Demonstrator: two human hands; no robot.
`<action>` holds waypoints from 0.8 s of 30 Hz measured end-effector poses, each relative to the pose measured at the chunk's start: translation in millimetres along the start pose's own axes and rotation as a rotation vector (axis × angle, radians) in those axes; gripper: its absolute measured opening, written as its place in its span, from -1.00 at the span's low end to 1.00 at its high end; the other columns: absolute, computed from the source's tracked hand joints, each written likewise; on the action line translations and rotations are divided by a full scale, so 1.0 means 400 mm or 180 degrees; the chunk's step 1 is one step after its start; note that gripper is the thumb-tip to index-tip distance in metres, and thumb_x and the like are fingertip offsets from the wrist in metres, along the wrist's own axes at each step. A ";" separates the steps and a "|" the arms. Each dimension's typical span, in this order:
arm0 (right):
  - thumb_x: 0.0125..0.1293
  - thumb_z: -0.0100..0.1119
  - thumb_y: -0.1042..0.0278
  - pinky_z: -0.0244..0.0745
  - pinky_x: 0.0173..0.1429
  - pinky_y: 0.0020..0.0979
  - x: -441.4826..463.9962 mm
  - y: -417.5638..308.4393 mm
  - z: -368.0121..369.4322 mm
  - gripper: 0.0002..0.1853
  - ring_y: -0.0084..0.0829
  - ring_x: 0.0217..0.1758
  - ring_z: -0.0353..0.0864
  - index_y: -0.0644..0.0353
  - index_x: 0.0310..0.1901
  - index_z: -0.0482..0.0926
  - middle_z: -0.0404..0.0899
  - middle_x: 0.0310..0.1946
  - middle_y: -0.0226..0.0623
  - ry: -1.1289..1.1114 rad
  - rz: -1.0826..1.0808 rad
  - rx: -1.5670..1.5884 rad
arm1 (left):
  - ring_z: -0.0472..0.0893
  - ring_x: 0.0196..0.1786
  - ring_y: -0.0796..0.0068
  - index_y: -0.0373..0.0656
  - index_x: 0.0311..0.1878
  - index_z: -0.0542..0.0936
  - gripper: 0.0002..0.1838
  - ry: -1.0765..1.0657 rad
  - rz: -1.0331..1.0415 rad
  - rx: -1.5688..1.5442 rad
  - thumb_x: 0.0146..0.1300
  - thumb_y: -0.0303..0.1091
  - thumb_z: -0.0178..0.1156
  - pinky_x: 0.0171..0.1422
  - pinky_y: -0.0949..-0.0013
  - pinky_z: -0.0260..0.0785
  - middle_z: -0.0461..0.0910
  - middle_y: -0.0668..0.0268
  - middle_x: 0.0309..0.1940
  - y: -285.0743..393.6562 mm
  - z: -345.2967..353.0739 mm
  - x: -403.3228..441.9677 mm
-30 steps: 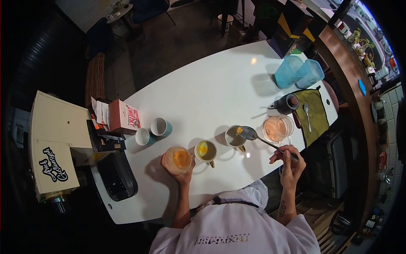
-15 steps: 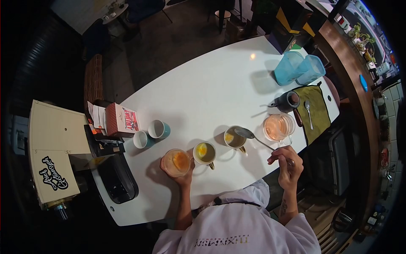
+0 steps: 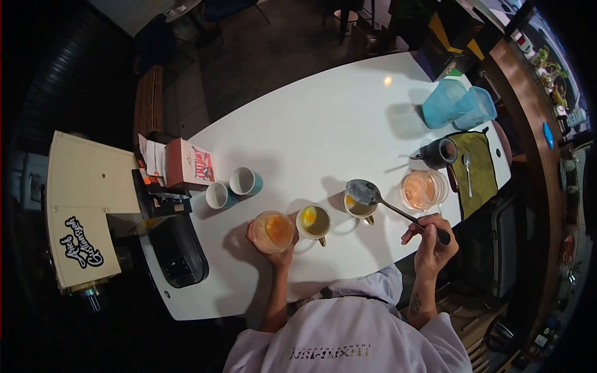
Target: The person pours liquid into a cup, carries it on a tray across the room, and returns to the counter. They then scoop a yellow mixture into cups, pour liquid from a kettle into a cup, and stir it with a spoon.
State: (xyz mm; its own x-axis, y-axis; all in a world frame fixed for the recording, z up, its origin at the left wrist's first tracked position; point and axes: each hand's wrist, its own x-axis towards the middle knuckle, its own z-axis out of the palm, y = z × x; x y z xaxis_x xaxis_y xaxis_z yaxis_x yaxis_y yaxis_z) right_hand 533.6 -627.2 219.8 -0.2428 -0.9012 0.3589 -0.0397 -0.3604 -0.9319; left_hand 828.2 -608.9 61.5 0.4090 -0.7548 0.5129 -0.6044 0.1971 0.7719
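A smooth white tabletop [image 3: 305,137] is carrying a soft olive cloth [image 3: 482,189], translucent blue plastic pitchers [image 3: 443,107] and a clear round jug [image 3: 428,189]. The left hand [image 3: 281,256] is curling around a clear round cup [image 3: 263,242] containing orange matter. Beside it, two pale, gold-handled mugs [image 3: 322,220] are standing upright. The right hand [image 3: 433,244] is pinching a long metal spoon [image 3: 401,213], whose oval bowl is hiding part of the farther mug's opening.
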 end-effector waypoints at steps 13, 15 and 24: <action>0.37 0.16 0.68 0.59 -0.41 -0.50 -0.045 -0.023 0.171 -0.96 -0.43 -0.47 0.71 0.44 -0.20 0.59 0.65 -0.37 -0.12 -0.1353 0.0587 0.0422 | 0.47 0.23 0.23 -0.24 0.38 0.18 0.06 -0.0041 -0.0237 -0.0427 -0.20 -0.52 0.63 0.38 0.17 0.36 0.37 0.14 0.21 0.016 -0.005 -0.003; 0.36 0.15 0.69 0.60 -0.41 -0.49 -0.050 -0.032 0.195 -0.96 -0.43 -0.47 0.71 0.45 -0.21 0.59 0.65 -0.39 -0.13 -0.1621 0.0486 0.0256 | 0.47 0.24 0.23 -0.22 0.40 0.16 0.10 -0.0136 -0.0217 -0.0420 -0.22 -0.54 0.64 0.40 0.18 0.35 0.37 0.14 0.22 -0.003 -0.005 -0.011; 0.19 0.42 0.51 0.46 -0.46 -0.29 -0.057 -0.041 0.284 -0.79 -0.30 -0.51 0.57 0.28 -0.16 0.61 0.49 -0.43 -0.28 -0.2468 -0.0441 -0.0604 | 0.49 0.22 0.24 -0.23 0.37 0.18 0.09 -0.0006 -0.0212 -0.1046 -0.22 -0.47 0.68 0.36 0.18 0.37 0.39 0.11 0.22 0.002 0.006 -0.003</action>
State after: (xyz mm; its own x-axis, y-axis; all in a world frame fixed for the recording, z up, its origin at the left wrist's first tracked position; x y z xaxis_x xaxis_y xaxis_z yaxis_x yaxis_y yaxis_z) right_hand 650.0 -628.2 232.7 0.5147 -0.7869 0.3405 -0.2009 -0.4968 -0.8443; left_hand 825.5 -609.3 60.7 0.4387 -0.7738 0.4569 -0.3236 0.3383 0.8836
